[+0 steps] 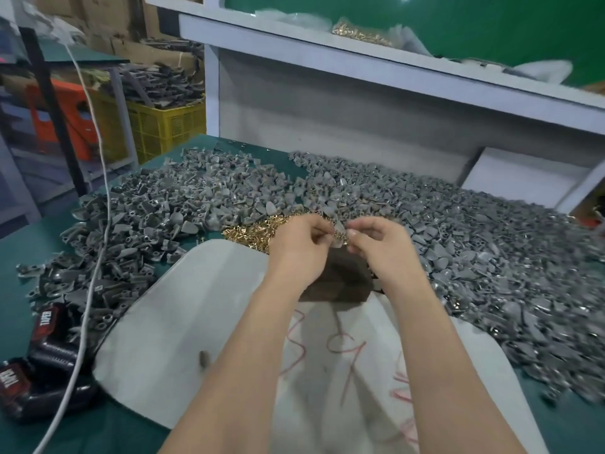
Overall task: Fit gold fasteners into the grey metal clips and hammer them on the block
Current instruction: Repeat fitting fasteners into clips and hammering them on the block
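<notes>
My left hand [299, 245] and my right hand [376, 244] meet over the middle of the table. Between their fingertips sits a grey metal clip [339, 232], and both hands pinch it. My left hand's fingers also hold several small gold fasteners against the clip. A loose heap of gold fasteners [253, 229] lies just left of my left hand. Under my wrists is a dark block [340, 276], mostly hidden by them. Big piles of grey clips spread on the left [170, 204] and on the right [491, 244].
A pale board [183, 326] with red marks covers the near table. A white cable [88, 290] runs down the left side past dark cans [45, 348]. A white shelf [360, 63] with a bag of gold fasteners [360, 32] stands behind. A yellow crate [163, 126] stands at far left.
</notes>
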